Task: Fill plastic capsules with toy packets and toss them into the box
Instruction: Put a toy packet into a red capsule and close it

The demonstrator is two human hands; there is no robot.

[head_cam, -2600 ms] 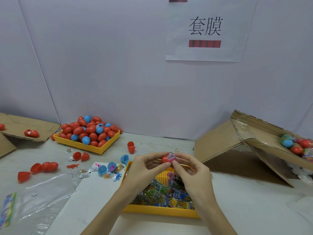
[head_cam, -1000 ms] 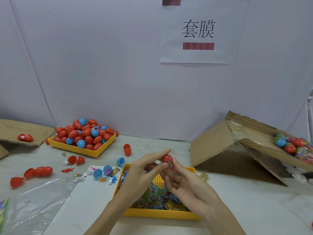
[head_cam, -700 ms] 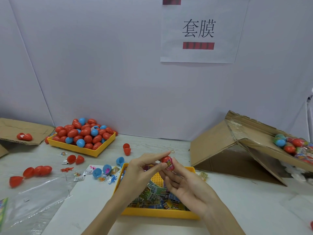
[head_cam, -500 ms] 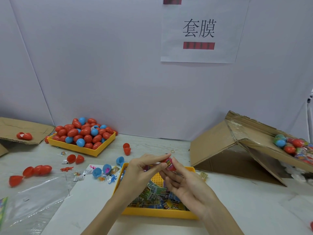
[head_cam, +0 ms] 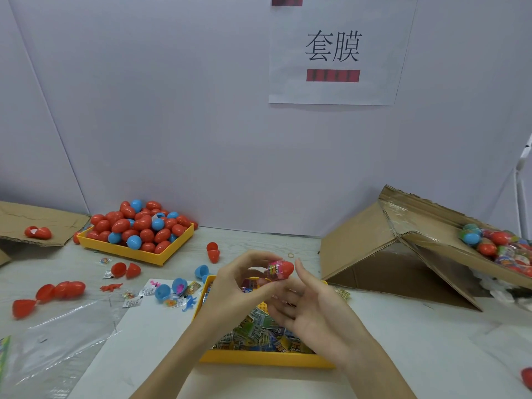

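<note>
Capsule — red, wrapped in a printed sleeve — now sits pinched in the left hand alone above the tray; the right hand has let go, fingers open, so it looks ready for the box.

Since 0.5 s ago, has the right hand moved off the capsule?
Yes. The right hand has opened and dropped away toward the packet tray; the left hand alone pinches the red capsule.

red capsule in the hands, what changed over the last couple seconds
The right hand let go of the red capsule and now lies open just below it; the left hand alone pinches it, with a printed sleeve around its left end. The yellow tray of packets, the capsule tray and the cardboard box stayed put.
</note>
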